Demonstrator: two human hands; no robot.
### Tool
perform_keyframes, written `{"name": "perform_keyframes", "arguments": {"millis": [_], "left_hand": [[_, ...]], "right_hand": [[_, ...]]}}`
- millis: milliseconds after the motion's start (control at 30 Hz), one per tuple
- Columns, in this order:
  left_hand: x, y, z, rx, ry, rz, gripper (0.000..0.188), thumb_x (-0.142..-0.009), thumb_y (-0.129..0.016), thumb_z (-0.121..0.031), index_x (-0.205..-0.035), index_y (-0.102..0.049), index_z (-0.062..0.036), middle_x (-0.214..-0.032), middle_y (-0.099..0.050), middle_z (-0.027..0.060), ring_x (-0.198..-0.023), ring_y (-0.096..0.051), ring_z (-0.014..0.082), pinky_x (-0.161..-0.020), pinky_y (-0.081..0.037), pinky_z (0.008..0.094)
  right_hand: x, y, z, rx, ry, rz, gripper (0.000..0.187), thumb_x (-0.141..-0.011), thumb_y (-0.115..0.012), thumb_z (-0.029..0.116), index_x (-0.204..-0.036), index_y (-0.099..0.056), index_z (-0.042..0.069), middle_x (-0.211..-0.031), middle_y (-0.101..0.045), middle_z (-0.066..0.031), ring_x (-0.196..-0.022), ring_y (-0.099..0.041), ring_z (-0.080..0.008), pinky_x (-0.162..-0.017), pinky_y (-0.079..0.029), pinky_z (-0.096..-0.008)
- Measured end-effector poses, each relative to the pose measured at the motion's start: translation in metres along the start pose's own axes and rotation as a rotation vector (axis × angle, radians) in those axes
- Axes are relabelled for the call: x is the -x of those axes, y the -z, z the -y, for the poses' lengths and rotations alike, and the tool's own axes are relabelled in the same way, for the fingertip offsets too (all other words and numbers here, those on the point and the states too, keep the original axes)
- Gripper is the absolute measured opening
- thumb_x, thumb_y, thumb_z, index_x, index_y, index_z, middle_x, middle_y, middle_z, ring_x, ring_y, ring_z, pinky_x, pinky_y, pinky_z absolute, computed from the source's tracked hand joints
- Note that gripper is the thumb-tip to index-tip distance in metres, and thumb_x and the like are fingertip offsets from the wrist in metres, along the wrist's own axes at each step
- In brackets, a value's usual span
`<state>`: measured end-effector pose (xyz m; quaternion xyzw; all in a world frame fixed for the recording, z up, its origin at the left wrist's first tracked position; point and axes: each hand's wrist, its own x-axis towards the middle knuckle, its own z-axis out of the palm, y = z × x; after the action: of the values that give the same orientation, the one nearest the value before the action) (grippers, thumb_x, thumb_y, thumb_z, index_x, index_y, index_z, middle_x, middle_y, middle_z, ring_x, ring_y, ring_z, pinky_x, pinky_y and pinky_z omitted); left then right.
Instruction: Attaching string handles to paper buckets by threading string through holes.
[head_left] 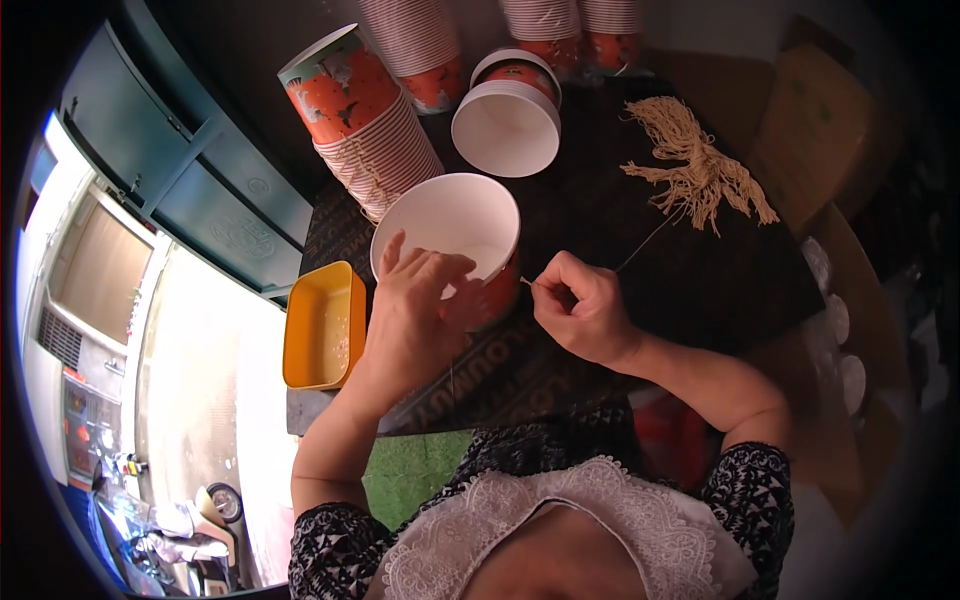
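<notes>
Corded buckets (pixel 345 98) at 11 o'clock look done, while the nearest bucket (pixel 452 212) seems unfinished: right hand (pixel 588 315) pinching a cord end (pixel 527 281), left hand (pixel 408 308) loosely spread, spare cords (pixel 695 165) at 2 o'clock.

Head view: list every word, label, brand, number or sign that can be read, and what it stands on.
Black tabletop: tan lettering, partly legible; wording not copied here.
Bucket behind the left hand: white inside, no text visible.
Bucket stack at left: orange and green print, no text legible.
Teal door: faint raised pattern, too unclear to read.
Scooter outside: too small to read anything.
</notes>
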<state>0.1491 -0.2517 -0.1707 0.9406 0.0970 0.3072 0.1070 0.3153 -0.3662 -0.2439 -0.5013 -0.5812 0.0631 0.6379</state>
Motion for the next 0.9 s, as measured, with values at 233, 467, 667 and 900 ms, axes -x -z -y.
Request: {"name": "perform_keyframes", "arguments": {"millis": [233,467,667,900], "left_hand": [[-0.009,0.010,-0.012,-0.036,-0.167,0.018,0.038,-0.066,-0.073,-0.003,-0.102,-0.062,-0.0068,-0.114,-0.054,0.0127,-0.120,-0.044,0.0379,-0.101,-0.033,0.0534],[-0.017,-0.003,-0.015,-0.013,-0.255,0.063,0.031,-0.066,-0.074,-0.003,-0.093,-0.062,-0.0091,-0.112,-0.054,0.0085,-0.128,-0.037,0.0400,-0.104,-0.025,0.0653],[-0.018,-0.006,-0.015,0.003,-0.278,0.084,0.021,-0.070,-0.071,-0.003,-0.087,-0.060,-0.0061,-0.109,-0.055,0.0074,-0.127,-0.039,0.0398,-0.104,-0.024,0.0658],[-0.024,0.011,-0.007,0.015,-0.183,-0.018,0.015,-0.072,-0.066,0.001,-0.083,-0.056,-0.0034,-0.103,-0.058,0.0117,-0.119,-0.045,0.0399,-0.099,-0.036,0.0532]], "right_hand": [[0.001,0.001,0.013,-0.089,-0.031,0.005,0.010,-0.081,-0.060,-0.004,-0.078,-0.053,0.001,-0.062,-0.054,-0.0013,-0.056,-0.050,-0.0043,-0.051,-0.041,-0.0225],[0.003,0.003,0.026,-0.116,-0.028,0.007,0.008,-0.083,-0.060,-0.003,-0.078,-0.056,0.001,-0.063,-0.051,0.0027,-0.056,-0.045,-0.0015,-0.049,-0.037,-0.0200],[0.003,0.004,0.029,-0.147,-0.090,0.040,0.007,-0.085,-0.061,-0.001,-0.080,-0.057,0.002,-0.062,-0.051,0.0033,-0.055,-0.045,-0.0007,-0.048,-0.036,-0.0196],[0.005,-0.005,0.018,-0.134,-0.072,-0.045,0.008,-0.087,-0.061,-0.001,-0.081,-0.056,0.002,-0.062,-0.051,0.0040,-0.054,-0.043,0.0003,-0.047,-0.034,-0.0189]]}}
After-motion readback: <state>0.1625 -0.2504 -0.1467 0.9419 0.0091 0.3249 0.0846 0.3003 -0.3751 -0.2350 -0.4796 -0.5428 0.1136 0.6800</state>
